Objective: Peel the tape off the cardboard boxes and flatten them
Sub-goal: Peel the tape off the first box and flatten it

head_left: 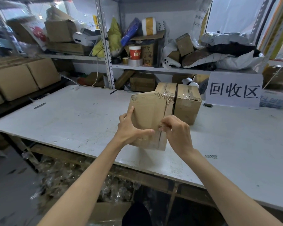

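A brown cardboard box (148, 111) stands tilted on the white table (75, 121), its top face turned toward me, with clear tape along its seam and torn edges. My left hand (129, 129) grips the box's left near corner, index finger stretched up its side. My right hand (175, 129) pinches at the tape on the seam near the box's front edge. Behind it stand two more taped boxes, one (167, 88) mostly hidden and one (187, 103) to the right.
A white sign with black characters (234, 91) leans at the back right. Metal shelves (107, 46) full of boxes, bags and tape rolls rise behind the table. Stacked cartons (15, 79) sit at left. Crumpled clear tape (69, 176) lies piled under the table.
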